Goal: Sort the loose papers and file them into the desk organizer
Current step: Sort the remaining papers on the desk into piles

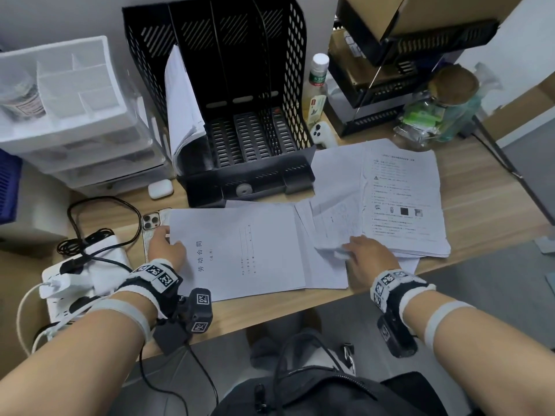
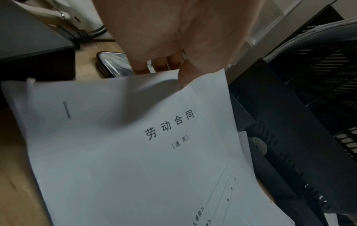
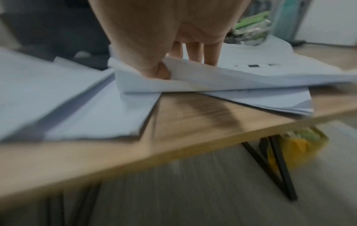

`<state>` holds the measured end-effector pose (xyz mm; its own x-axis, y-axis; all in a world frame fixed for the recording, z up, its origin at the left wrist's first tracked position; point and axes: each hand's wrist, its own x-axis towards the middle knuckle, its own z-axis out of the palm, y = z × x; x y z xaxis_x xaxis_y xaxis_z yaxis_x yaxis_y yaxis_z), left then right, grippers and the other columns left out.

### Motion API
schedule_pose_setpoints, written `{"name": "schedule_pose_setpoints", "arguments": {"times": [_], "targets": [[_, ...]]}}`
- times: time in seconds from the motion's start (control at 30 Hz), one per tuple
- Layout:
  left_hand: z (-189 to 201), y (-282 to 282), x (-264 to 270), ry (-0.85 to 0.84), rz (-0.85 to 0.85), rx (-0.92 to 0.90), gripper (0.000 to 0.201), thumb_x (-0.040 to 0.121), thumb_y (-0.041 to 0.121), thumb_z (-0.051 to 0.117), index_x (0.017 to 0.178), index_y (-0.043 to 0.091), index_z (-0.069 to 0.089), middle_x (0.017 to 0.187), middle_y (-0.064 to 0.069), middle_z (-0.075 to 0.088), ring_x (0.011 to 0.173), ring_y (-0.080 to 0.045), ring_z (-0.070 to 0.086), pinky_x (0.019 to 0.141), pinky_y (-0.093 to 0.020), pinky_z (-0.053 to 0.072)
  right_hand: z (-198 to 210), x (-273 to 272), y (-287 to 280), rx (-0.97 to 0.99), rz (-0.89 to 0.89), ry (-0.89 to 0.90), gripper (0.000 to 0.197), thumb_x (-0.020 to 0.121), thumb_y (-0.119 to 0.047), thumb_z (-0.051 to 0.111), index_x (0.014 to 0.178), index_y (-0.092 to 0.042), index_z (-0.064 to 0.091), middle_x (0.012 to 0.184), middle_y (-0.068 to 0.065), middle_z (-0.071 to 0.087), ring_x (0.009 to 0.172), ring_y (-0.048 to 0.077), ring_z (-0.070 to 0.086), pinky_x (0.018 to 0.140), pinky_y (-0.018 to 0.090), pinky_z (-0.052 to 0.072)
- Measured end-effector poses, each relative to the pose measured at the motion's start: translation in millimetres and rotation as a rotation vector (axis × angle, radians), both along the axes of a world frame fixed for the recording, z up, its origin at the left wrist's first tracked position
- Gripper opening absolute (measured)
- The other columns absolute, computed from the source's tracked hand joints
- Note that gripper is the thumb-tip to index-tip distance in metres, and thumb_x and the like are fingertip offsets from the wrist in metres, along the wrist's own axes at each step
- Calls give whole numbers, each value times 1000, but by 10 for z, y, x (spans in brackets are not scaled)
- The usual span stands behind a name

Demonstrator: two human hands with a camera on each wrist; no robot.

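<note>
A stapled contract (image 1: 240, 250) with a printed title lies on the wooden desk (image 1: 270, 307) in front of me. My left hand (image 1: 166, 244) pinches its left edge; in the left wrist view the thumb lies on top of the contract (image 2: 135, 152) and the fingers beneath. My right hand (image 1: 360, 250) grips a crumpled bundle of sheets (image 1: 333, 229), with the thumb tucked under a fold of the bundle (image 3: 193, 79) and the fingers on top. A thick pile of printed sheets (image 1: 402, 199) lies to the right. The black mesh organizer (image 1: 240, 94) stands behind, with papers (image 1: 183, 109) in its leftmost slot.
A phone (image 1: 151, 223) and a white earbud case (image 1: 160, 189) lie by my left hand. A power strip with cables (image 1: 75, 265) sits at the left, white drawers (image 1: 75, 115) behind it. Right of the organizer stand a bottle (image 1: 316, 82), a controller (image 1: 322, 133) and a jar (image 1: 450, 94).
</note>
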<state>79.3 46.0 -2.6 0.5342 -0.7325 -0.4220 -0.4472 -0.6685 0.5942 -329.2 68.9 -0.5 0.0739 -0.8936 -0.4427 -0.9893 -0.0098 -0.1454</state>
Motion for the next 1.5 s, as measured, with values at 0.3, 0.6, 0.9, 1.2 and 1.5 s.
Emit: {"name": "schedule_pose_setpoints", "arguments": {"times": [0.3, 0.6, 0.9, 1.2, 1.5], "targets": [[-26, 109, -98, 113, -96, 91, 34, 95, 1, 47, 127, 9, 54, 105, -18, 65, 89, -32, 59, 82, -35, 45, 525, -6, -146, -255, -372, -434, 37, 96, -8, 46, 121, -24, 69, 102, 0, 73, 85, 16, 59, 76, 23, 42], [38, 317, -524, 601, -4, 133, 16, 106, 26, 40, 108, 14, 51, 105, -21, 63, 77, -27, 62, 61, -31, 51, 318, 836, 148, 88, 64, -666, 33, 97, -20, 53, 123, -35, 67, 125, -10, 69, 115, 11, 64, 104, 30, 49], [-10, 486, -571, 749, -143, 112, 42, 99, 9, 58, 140, 18, 52, 126, -7, 70, 106, -26, 71, 73, -37, 62, 207, 1303, 210, 215, 477, -386, 36, 101, -31, 42, 132, -39, 58, 129, -3, 65, 119, 25, 56, 105, 39, 42], [11, 498, -513, 845, -9, 180, 38, 107, 35, 39, 129, 10, 58, 126, -15, 70, 113, -33, 68, 101, -52, 52, 515, 1462, 269, 203, 544, -489, 34, 100, -34, 44, 130, -42, 59, 133, -7, 64, 122, 21, 56, 104, 39, 43], [46, 485, 35, 308, -90, 230, 55, 109, 30, 31, 107, -15, 63, 106, -36, 68, 97, -43, 65, 76, -32, 38, 592, 810, -189, 23, 121, -123, 45, 93, -10, 44, 126, -37, 61, 115, 3, 72, 99, 28, 67, 85, 33, 54]]}}
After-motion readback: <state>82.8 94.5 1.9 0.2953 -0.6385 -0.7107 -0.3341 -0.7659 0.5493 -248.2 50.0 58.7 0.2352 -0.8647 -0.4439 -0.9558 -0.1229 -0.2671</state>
